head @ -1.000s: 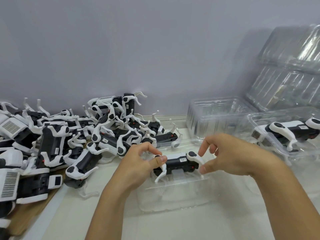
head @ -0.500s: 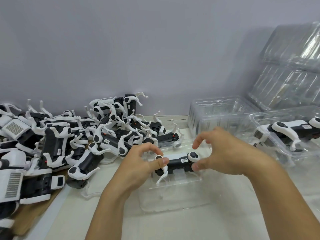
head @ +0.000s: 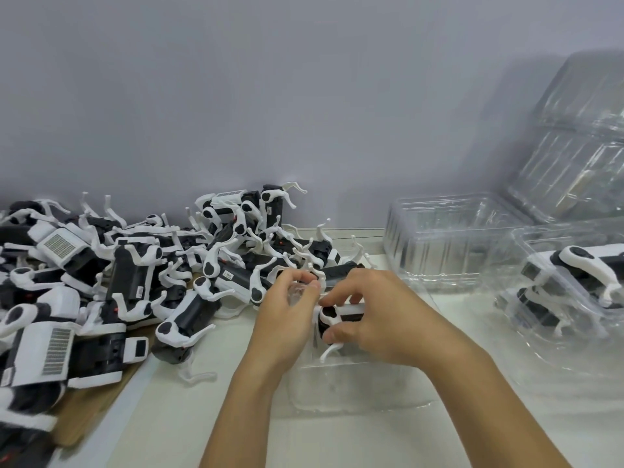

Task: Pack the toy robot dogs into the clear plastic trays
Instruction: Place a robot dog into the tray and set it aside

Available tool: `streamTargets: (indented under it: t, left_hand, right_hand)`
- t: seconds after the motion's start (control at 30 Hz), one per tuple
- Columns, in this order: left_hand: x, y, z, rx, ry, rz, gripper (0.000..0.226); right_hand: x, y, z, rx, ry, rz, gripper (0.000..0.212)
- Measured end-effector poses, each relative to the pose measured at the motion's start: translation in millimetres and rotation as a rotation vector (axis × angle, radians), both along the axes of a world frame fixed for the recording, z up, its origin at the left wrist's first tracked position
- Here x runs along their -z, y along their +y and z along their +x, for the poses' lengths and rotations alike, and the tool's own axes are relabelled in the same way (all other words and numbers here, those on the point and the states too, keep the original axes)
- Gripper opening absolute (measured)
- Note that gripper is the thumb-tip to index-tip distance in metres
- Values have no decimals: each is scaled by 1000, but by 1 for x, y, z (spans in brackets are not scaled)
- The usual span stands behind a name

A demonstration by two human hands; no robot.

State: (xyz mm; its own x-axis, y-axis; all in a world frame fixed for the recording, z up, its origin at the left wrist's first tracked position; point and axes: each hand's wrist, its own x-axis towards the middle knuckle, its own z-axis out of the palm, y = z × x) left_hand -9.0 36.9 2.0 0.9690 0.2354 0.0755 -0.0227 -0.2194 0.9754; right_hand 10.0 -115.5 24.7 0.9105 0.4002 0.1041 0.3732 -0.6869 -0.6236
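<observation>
Right hand (head: 374, 319) has slid leftward over toy robot dog (head: 332, 319), now covering most of its body, fingers and thumb curled round it. Left hand (head: 287, 315) has shifted up, fingertips pinching clear tray (head: 337, 390) edge. Dog sits in tray on table (head: 189, 417). Dog pile (head: 141, 271) at left; packed tray (head: 567, 292) at right.
</observation>
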Motion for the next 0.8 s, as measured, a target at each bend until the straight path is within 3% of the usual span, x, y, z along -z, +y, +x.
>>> streamTargets:
  t: [0.23,0.47,0.8]
  left_hand:
    - [1,-1,1,6,7,-3,7]
    - [4,2,2,11,10,17,9]
    - [4,2,1,30,36,6,13]
  right_hand:
    - [1,4,-1,73,8,14,31]
    - [-14,-6,-1,-38,35,-1,32]
    - [-26,-60,6,204,56,-122,13]
